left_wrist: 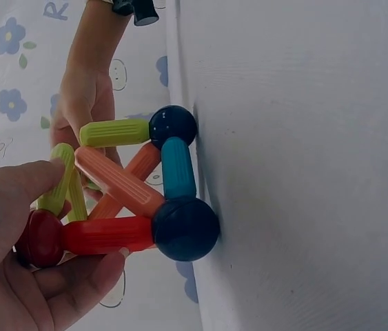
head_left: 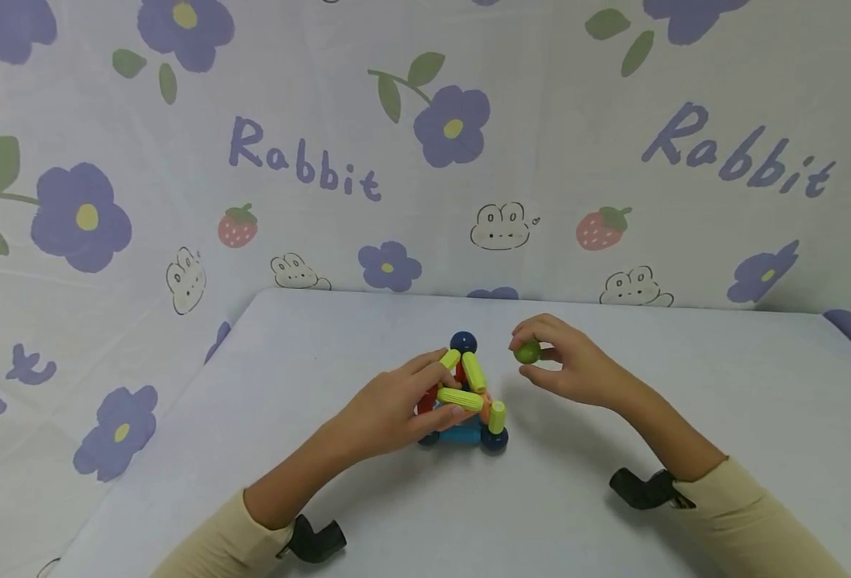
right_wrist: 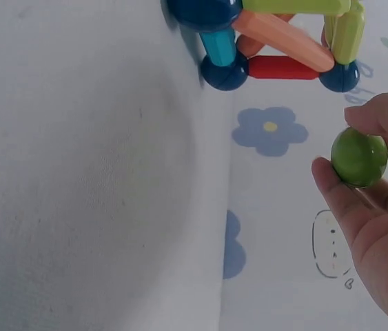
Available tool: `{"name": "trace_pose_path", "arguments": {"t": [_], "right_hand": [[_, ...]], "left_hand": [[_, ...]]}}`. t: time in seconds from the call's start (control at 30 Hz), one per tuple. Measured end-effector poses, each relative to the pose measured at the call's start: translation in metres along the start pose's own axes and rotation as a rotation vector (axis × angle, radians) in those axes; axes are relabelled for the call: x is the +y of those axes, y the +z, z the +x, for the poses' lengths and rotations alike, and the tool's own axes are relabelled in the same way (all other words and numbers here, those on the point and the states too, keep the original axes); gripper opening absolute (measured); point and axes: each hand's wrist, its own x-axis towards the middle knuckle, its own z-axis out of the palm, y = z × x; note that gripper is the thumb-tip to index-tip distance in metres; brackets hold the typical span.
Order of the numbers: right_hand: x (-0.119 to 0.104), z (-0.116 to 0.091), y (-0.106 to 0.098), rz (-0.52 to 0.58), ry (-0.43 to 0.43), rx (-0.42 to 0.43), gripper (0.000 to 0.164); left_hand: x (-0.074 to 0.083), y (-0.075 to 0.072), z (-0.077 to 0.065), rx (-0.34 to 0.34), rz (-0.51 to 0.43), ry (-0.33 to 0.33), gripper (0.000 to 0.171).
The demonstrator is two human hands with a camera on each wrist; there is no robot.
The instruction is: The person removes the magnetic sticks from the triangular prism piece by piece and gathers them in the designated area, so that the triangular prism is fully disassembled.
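Note:
A toy frame of ribbed rods and balls stands on the white table. In the left wrist view it has dark blue balls (left_wrist: 185, 229), a red ball (left_wrist: 41, 238), a red rod (left_wrist: 107, 235), orange rods (left_wrist: 119, 181), a teal rod (left_wrist: 178, 167) and yellow-green rods (left_wrist: 114, 132). My left hand (head_left: 400, 405) grips its upper left part, thumb on a yellow-green rod and fingers around the red ball. To the right of the frame, apart from it, my right hand (head_left: 573, 361) pinches a green ball (right_wrist: 359, 157) between thumb and fingers.
The white table (head_left: 686, 385) reaches back to a hanging cloth (head_left: 541, 160) printed with flowers, strawberries and rabbits. Black wrist-worn devices sit by the left cuff (head_left: 315, 539) and the right cuff (head_left: 642, 488).

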Motion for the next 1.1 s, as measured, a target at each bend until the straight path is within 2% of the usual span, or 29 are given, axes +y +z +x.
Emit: {"name": "trace_pose_path", "arguments": {"t": [0.33,0.57,0.73,0.83,0.93,1.1], "right_hand": [[0.009,-0.001,-0.002,-0.027,0.061,0.016,0.028],[0.014,0.000,-0.003,-0.034,0.054,0.034,0.030],[0.020,0.005,-0.003,-0.044,0.103,0.035,0.037],[0.026,0.010,-0.003,-0.054,0.153,0.038,0.040],[0.032,0.017,-0.004,-0.071,0.204,0.045,0.038],[0.042,0.027,-0.009,-0.118,0.232,0.052,0.035]], "left_hand": [[0.005,0.004,0.001,0.053,0.025,-0.033,0.030],[0.007,0.006,0.001,0.059,0.056,-0.049,0.034],[0.005,0.007,0.001,0.064,0.058,-0.038,0.036],[0.004,0.007,0.000,0.073,0.055,-0.025,0.044],[0.002,0.007,0.000,0.066,0.049,-0.027,0.058],[0.000,0.009,0.001,0.054,0.046,-0.053,0.074]]}}
